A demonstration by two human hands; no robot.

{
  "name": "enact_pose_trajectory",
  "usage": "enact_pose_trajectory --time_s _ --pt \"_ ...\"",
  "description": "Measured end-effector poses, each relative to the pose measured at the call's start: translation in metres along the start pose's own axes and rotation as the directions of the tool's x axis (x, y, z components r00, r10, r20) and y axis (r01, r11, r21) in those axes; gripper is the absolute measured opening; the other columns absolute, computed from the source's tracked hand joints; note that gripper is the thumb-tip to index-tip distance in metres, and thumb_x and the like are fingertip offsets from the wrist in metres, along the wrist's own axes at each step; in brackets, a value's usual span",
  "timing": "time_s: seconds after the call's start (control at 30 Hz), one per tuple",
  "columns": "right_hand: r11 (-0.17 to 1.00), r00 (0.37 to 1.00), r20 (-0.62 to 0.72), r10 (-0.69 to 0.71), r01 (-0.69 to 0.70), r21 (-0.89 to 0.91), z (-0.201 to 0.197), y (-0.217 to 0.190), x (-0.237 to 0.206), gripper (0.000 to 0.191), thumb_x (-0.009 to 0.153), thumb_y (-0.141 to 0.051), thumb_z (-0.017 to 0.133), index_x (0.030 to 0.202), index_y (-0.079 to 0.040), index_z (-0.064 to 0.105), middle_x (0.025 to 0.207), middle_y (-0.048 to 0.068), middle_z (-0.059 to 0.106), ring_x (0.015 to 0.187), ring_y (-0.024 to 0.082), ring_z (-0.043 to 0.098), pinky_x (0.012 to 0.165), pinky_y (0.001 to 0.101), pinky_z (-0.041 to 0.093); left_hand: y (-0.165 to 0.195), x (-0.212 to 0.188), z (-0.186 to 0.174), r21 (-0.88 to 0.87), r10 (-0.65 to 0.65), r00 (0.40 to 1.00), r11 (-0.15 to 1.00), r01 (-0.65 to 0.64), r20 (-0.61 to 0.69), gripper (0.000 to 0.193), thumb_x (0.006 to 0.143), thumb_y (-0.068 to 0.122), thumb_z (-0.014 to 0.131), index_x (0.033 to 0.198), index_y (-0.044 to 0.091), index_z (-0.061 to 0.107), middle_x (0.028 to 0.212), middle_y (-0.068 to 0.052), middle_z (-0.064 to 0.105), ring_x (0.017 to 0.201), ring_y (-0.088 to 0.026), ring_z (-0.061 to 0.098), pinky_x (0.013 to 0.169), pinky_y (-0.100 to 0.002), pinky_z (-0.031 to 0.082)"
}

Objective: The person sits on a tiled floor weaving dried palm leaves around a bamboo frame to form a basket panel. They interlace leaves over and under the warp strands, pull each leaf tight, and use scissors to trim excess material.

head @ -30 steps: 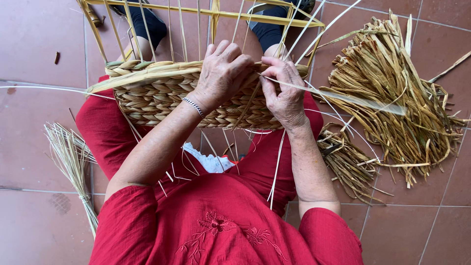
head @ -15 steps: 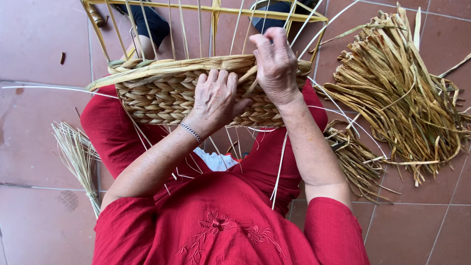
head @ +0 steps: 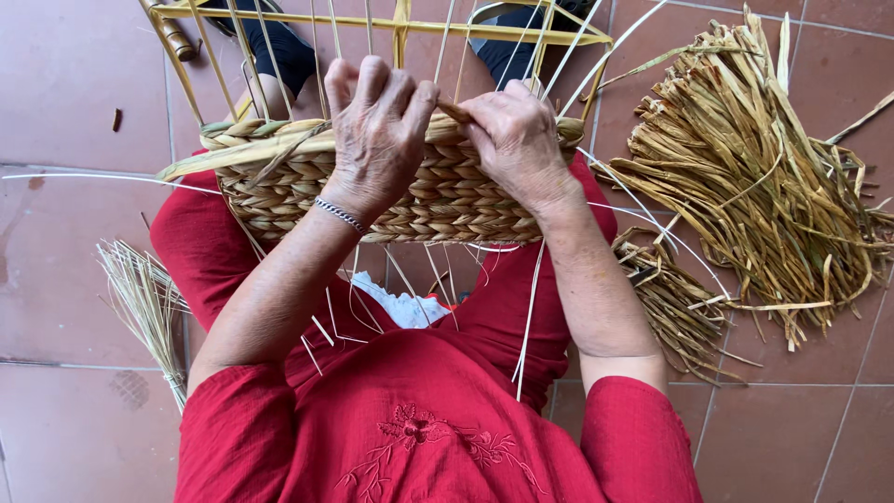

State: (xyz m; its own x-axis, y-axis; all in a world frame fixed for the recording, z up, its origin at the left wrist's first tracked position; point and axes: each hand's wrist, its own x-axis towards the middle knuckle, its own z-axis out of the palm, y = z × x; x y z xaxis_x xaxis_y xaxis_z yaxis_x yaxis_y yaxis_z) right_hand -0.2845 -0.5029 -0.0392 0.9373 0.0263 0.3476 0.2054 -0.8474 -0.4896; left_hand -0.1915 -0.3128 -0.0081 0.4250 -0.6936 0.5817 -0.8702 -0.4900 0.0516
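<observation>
A half-woven straw basket (head: 447,200) rests on my lap, its thin upright stakes (head: 335,37) rising to a yellow frame (head: 372,20). My left hand (head: 372,130), with a bracelet on its wrist, lies over the top woven row and presses the fibre there. Beside it my right hand (head: 512,140) pinches a straw strand (head: 456,112) at the same rim. The two hands almost touch. A broad flat leaf strip (head: 242,156) sticks out of the weave to the left.
A big pile of loose dried straw (head: 764,186) lies on the tiled floor at the right, with a smaller bundle (head: 670,298) near my knee. A thin grass bunch (head: 149,307) lies at the left. My feet (head: 279,47) sit under the frame.
My right hand has come down from the upright stakes to the basket rim. My left hand has slid up from the basket's side onto the top row, beside the right.
</observation>
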Motion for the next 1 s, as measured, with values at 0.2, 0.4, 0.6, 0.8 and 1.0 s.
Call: enact_pose_trajectory --time_s 0.2,0.4,0.6,0.8,1.0 --pt "0.969 0.980 -0.027 0.195 -0.188 0.160 0.015 0.006 -0.002 0.015 0.095 -0.005 0.077 0.110 -0.002 0.074 0.087 0.013 0.073 0.082 0.027 0.070 0.075 0.0408 0.054 0.013 -0.015 0.001 -0.067 0.124 0.988 0.989 -0.131 -0.095 0.023 0.094 0.010 0.069 0.116 0.013 0.062 0.113 -0.008 0.060 0.108 -0.023 0.054 0.097 -0.043 0.039" --pt "0.948 0.977 -0.005 0.214 -0.206 0.244 0.008 0.007 -0.006 0.015 0.097 -0.003 0.071 0.112 -0.002 0.067 0.094 0.011 0.074 0.090 0.028 0.073 0.079 0.0407 0.055 0.003 -0.010 0.059 -0.262 -0.167 0.884 0.916 0.303 0.437 0.022 0.103 0.013 0.065 0.123 0.005 0.060 0.095 -0.014 0.067 0.087 -0.032 0.065 0.075 -0.043 0.052" --pt "0.971 0.983 -0.030 0.182 -0.175 0.160 0.006 0.004 -0.002 0.011 0.099 -0.001 0.071 0.110 -0.004 0.070 0.093 0.011 0.073 0.089 0.030 0.069 0.080 0.0428 0.053 -0.007 0.003 0.084 -0.537 -0.289 0.934 0.764 0.356 0.208 0.009 0.095 0.012 0.065 0.100 0.006 0.063 0.084 -0.011 0.073 0.069 -0.027 0.071 0.062 -0.041 0.057" --pt "0.980 0.976 -0.123 0.179 -0.166 0.113 0.020 0.001 0.001 0.009 0.093 -0.005 0.077 0.102 -0.009 0.075 0.090 0.007 0.072 0.083 0.023 0.066 0.075 0.0404 0.050 -0.007 -0.032 0.048 -0.710 -0.366 0.609 -0.323 0.626 0.703 0.027 0.104 0.014 0.048 0.105 -0.005 0.068 0.093 -0.010 0.078 0.085 -0.017 0.076 0.080 -0.033 0.066" --pt "0.955 0.962 -0.065 0.266 -0.254 0.151 0.026 -0.003 0.012 0.005 0.092 -0.006 0.077 0.097 -0.007 0.075 0.091 0.004 0.071 0.086 0.020 0.071 0.076 0.0353 0.055 -0.005 -0.037 0.015 -0.782 -0.189 0.866 0.372 0.500 0.464 0.027 0.102 0.020 0.065 0.123 0.002 0.069 0.117 -0.010 0.072 0.113 -0.026 0.067 0.100 -0.040 0.055"
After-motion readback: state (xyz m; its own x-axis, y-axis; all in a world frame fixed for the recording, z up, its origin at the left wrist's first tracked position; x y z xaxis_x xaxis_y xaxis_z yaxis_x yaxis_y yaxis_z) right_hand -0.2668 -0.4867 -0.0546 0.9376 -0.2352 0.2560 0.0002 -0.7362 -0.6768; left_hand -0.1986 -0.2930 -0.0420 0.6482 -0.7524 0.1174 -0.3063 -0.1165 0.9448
